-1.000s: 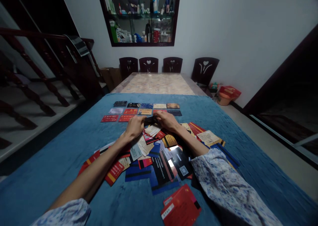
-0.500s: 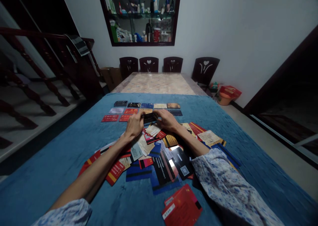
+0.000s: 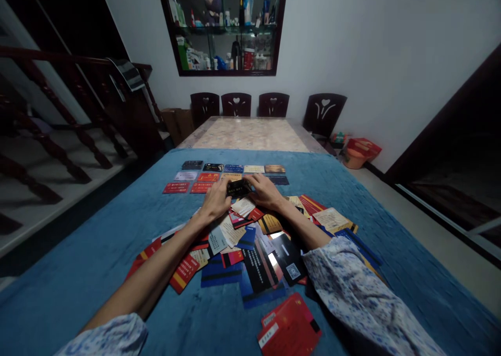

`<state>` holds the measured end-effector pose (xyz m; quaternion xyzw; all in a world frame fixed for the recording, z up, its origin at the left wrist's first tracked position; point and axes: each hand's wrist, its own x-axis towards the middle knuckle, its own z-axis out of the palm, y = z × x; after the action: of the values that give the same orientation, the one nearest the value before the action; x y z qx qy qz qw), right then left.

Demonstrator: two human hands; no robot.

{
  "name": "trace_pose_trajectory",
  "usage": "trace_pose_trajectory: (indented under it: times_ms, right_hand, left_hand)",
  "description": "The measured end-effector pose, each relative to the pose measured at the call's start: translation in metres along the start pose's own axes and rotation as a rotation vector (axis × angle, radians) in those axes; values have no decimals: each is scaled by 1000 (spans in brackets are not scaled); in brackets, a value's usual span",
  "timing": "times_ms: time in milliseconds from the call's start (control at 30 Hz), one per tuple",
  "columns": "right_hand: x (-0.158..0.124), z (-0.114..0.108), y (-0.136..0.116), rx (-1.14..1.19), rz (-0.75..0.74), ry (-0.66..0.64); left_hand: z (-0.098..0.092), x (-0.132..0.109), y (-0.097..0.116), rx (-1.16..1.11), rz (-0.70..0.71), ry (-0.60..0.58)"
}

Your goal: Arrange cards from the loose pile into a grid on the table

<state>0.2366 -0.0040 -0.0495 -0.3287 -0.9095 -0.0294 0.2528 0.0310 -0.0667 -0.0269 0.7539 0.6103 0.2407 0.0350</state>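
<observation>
Between my two hands is a black card [image 3: 237, 189] with pale lettering. My left hand [image 3: 215, 199] pinches its left end, and my right hand [image 3: 263, 190] grips its right end. Just beyond, several cards lie in rows, among them a red card [image 3: 176, 188], a blue card [image 3: 234, 168] and a cream card [image 3: 254, 169]. Under and in front of my wrists spreads a loose heap of overlapping cards, with a black card bearing a QR code [image 3: 287, 259], a yellow card [image 3: 270, 223] and a small blue card [image 3: 247, 238]. Part of the heap is hidden by my forearms.
A blue cloth [image 3: 97, 241] covers the near part of the table, and the bare tabletop [image 3: 250, 132] shows beyond. Red cards [image 3: 290, 327] lie at the near edge. Dark chairs [image 3: 324, 115] stand around the far end. A wooden railing [image 3: 74, 121] runs along the left.
The black card now lies flatter, with its lettered face showing more clearly between my hands. The view has shifted slightly. Both hands keep hold of the card.
</observation>
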Motion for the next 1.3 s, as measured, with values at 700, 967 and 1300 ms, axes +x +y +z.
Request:
trace_pose_trajectory:
  times_ms: [700, 967, 1300]
  right_hand:
    - [0, -5, 11, 10, -57, -21]
    - [0, -11, 9, -22, -43, -70]
    - [2, -17, 2, -52, 21, -166]
  left_hand:
    - [-7, 0, 14, 313, 66, -99]
    - [-16, 5, 16, 392, 125, -167]
    - [-18, 12, 7, 438, 191, -221]
